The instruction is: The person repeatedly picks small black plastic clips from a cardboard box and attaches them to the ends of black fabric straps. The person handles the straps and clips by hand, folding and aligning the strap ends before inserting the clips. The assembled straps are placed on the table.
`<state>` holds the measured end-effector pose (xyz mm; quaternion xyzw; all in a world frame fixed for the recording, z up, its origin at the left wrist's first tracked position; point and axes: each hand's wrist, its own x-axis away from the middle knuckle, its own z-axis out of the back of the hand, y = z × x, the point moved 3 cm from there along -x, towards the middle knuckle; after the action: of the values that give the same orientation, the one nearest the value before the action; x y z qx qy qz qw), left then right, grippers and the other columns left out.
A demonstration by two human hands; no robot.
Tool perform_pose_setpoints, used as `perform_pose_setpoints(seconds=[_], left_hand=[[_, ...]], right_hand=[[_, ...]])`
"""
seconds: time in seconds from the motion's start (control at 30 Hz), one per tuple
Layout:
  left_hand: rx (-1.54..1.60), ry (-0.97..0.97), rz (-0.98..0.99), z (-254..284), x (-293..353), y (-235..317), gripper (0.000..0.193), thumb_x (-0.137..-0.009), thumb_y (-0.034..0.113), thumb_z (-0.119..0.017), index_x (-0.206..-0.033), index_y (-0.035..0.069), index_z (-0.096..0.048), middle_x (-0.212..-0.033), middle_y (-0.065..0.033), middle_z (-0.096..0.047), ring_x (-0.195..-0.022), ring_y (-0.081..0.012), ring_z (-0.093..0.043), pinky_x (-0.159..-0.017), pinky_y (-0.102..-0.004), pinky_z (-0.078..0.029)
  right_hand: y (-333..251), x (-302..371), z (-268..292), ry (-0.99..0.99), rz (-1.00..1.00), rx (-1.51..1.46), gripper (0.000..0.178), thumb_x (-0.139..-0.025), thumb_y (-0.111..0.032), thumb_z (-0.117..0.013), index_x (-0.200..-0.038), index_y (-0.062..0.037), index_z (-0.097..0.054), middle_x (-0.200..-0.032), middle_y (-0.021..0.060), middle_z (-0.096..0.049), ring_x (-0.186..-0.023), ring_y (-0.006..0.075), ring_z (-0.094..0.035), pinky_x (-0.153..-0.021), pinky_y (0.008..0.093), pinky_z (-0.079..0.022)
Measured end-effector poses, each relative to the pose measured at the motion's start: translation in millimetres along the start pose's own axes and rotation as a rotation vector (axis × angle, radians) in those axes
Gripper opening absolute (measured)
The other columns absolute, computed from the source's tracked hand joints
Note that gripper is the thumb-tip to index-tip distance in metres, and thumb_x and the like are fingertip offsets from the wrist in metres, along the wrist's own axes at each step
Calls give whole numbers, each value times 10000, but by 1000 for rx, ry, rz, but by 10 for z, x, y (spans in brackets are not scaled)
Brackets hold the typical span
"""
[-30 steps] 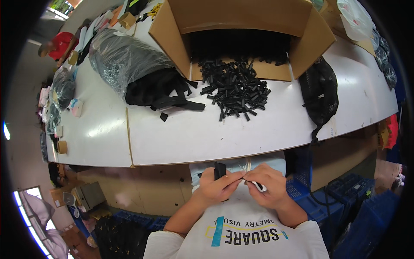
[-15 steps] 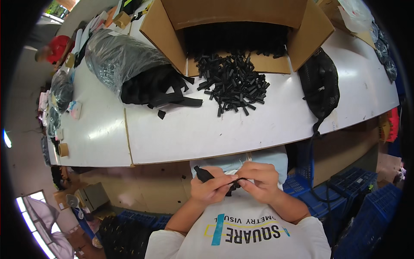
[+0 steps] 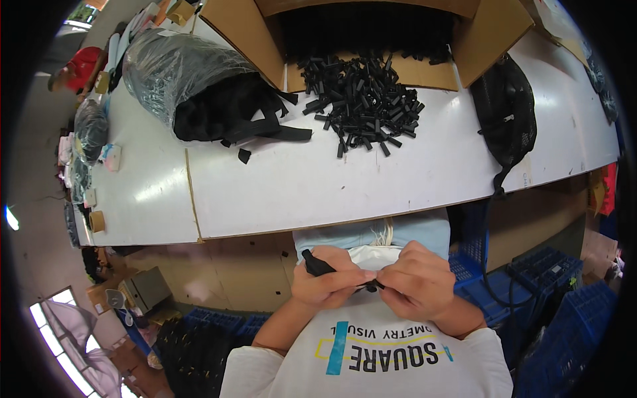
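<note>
Pinching a small black piece (image 3: pixel 317 265) between them, both hands are working close against the person's chest, below the table (image 3: pixel 298 186) edge. The left hand (image 3: pixel 326 284) is gripping its lower part, with one end sticking up past the knuckles; the right hand (image 3: pixel 417 286) is closing fingertips on its other end. A pile of black pieces (image 3: pixel 363 103) is lying well away on the table.

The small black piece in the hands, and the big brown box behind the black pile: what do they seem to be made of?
The small black stick-shaped piece, pinched between the left hand and right hand, looks like matte moulded plastic, though rubber cannot be excluded. The big brown open box looks like plain cardboard: dull tan flaps, folded creases.
</note>
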<state>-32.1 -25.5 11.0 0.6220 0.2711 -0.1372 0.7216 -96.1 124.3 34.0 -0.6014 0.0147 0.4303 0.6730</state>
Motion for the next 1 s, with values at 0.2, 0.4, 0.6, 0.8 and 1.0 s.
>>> perform_pose_setpoints(seconds=[0.2, 0.4, 0.6, 0.8, 1.0], left_hand=[[3, -35, 12, -20, 7, -25, 387, -563, -89, -671, -928, 39, -690, -689, -17, -588, -480, -133, -467, -422, -242, -341], [-181, -148, -30, 23, -1, -13, 412, -545, -44, -678, -939, 77, -685, -658, 7, -557, -460, -126, -457, -415, -237, -343], [-168, -130, 2, 46, -4, 9, 413, -540, -35, -687, -935, 86, -682, -674, 1, -570, -455, -127, -456, -412, -233, -343], [-35, -152, 196, -16, 75, 22, 398, -593, -65, -692, -963, 77, -673, -734, -21, -612, -487, -144, -502, -432, -224, -382], [-140, -144, 120, -64, 25, -24, 406, -586, -81, -693, -966, 60, -665, -775, -56, -661, -643, -196, -650, -518, -255, -499]], right_hand=[[-46, 0, 12, -11, 6, 100, 335, -487, 94, -655, -806, -7, -630, -652, 60, -590, -479, 169, -481, -449, 283, -355], [-66, 30, 16, -27, 35, 159, 331, -486, 96, -653, -801, -3, -627, -640, 61, -576, -476, 177, -472, -447, 290, -349], [-4, 22, 15, -87, -69, -47, 301, -576, 73, -700, -856, 1, -616, -626, 65, -576, -494, 177, -513, -464, 286, -370], [8, 77, -24, -34, -160, -124, 298, -632, 45, -753, -874, -14, -590, -633, 65, -573, -506, 175, -527, -472, 279, -374], [26, 77, -17, -27, -134, -77, 317, -607, 72, -748, -870, -7, -590, -635, 68, -581, -506, 164, -537, -475, 276, -372]])
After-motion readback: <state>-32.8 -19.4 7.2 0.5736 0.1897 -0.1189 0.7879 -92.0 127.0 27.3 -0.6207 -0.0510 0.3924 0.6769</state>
